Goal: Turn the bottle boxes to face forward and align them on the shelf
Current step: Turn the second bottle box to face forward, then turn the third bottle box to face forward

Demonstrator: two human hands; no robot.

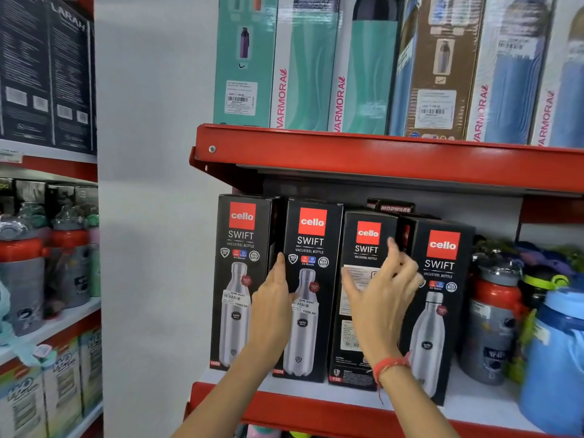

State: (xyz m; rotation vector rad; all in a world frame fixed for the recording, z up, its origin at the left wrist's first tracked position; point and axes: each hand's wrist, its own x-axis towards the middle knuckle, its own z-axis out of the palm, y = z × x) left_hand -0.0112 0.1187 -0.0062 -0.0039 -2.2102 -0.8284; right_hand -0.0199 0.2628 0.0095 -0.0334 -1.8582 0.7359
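Note:
Several black Cello Swift bottle boxes stand in a row on the red-edged shelf (316, 406). The first box (237, 248), the second box (311, 339) and the fourth box (442, 311) show their bottle-picture fronts. The third box (357, 343) shows a text and barcode side instead and sits slightly further back. My left hand (271, 311) rests flat against the left edge of the second box, fingers pointing up into the gap beside the first. My right hand (382, 295) hovers in front of the third box with fingers spread and blurred, holding nothing.
A Modware box (395, 207) stands behind the row. Loose grey, red and blue bottles (496, 317) crowd the shelf to the right. The red upper shelf (379, 153) carries tall Varmora boxes. Another rack with bottles (38, 263) is at left.

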